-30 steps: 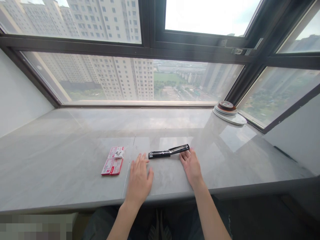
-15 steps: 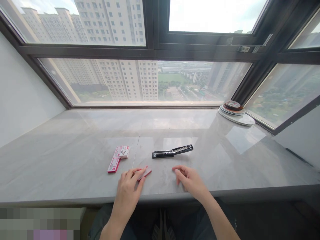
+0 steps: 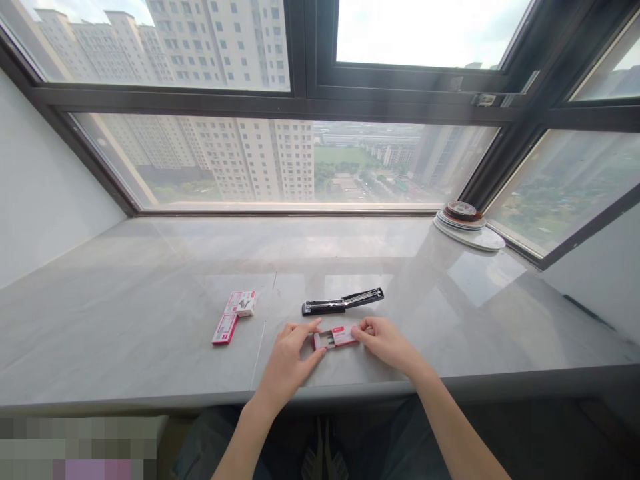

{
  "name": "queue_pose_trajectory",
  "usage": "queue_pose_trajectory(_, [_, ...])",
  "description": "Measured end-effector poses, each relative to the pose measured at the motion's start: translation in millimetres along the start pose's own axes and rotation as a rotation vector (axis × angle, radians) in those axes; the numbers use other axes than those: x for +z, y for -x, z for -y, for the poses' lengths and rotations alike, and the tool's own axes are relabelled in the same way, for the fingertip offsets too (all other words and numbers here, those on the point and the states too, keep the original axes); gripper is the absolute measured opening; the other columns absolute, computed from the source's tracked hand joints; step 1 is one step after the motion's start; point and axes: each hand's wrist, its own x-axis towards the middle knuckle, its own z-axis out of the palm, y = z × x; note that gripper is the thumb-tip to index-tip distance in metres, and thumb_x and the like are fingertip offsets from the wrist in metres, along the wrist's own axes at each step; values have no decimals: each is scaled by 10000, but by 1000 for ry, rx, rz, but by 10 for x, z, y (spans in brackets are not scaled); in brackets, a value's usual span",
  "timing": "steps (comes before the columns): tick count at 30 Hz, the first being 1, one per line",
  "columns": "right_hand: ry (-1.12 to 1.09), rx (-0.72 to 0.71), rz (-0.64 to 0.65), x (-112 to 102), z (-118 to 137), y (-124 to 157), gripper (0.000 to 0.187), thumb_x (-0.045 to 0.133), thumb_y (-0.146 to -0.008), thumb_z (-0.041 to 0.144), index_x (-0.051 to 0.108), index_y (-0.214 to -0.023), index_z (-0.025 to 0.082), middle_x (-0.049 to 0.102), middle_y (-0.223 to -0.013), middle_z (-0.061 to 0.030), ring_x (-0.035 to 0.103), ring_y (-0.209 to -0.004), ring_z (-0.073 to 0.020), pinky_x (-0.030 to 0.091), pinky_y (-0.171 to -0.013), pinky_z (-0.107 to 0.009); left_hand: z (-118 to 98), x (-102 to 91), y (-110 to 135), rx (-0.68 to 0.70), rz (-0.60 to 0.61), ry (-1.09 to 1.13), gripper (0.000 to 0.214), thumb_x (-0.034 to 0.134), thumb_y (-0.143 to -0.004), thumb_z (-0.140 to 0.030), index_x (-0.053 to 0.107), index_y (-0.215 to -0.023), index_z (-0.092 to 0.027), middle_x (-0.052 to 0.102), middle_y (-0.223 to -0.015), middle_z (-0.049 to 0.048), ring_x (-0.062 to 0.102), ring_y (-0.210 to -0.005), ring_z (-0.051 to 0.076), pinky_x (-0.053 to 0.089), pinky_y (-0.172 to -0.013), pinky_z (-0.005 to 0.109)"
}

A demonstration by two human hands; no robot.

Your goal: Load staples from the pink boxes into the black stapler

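A small red and white staple box (image 3: 344, 335) is held low over the front part of the counter, its inner tray (image 3: 324, 340) drawn partly out to the left. The thumb and fingers of my left hand (image 3: 291, 359) grip the tray's left end. My right hand (image 3: 385, 343) pinches the right end of the sleeve. Just behind the box lies a black stapler (image 3: 325, 307), its top swung open to the right with the metal staple channel showing. What the tray holds is too small to make out fully.
To the left lie several red and white boxes, among them a flat one (image 3: 225, 329) and a thicker one (image 3: 247, 304). Stacked plates (image 3: 470, 235) stand in the back right corner by the window. The pale stone counter's front edge (image 3: 200, 398) runs close below my hands.
My left hand has carried the box to the right, and my right hand has taken hold of its other end. The tray now shows partly slid out. The stapler stays put.
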Motion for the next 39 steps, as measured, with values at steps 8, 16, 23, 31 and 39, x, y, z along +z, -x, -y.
queue_pose_trajectory(8, [495,-314,-89,75,574,33,118,654,-901,314,767,-874,294,680,-719,17,595,-696,-158,297,-609,-263,-25,35,8,-3,-11,-26,578,707,-886,-258,548,-1434,-350,677,-1192,42,584,-1155,253,470,-1032,435])
queue_pose_trajectory(16, [848,-282,-52,288,847,-82,152,652,-866,200,797,-827,218,746,-823,-111,689,-777,-245,380,-674,-299,-30,6,5,5,-13,2,572,698,-878,-248,558,-1424,-348,676,-1208,43,590,-1143,253,476,-1026,450])
queue_pose_trajectory(23, [806,-292,-74,297,767,-74,164,639,-881,218,796,-845,246,742,-798,-89,684,-761,-243,351,-649,-299,-21,14,3,6,-24,-6,595,708,-859,-236,559,-1423,-353,687,-1206,35,598,-1142,248,478,-1027,438])
queue_pose_trajectory(31, [722,-338,-50,249,731,-110,133,679,-848,243,788,-779,272,725,-738,-43,649,-722,-213,277,-613,-291,-18,13,5,-2,-8,-5,606,710,-861,-229,544,-1431,-351,679,-1225,28,582,-1169,243,456,-1044,432])
queue_pose_trajectory(39, [417,-408,-63,224,571,-117,108,641,-894,266,746,-873,254,658,-680,23,557,-621,-136,287,-595,-260,-12,21,5,-13,-13,5,621,706,-863,-243,527,-1447,-348,676,-1219,41,590,-1166,256,462,-1043,449])
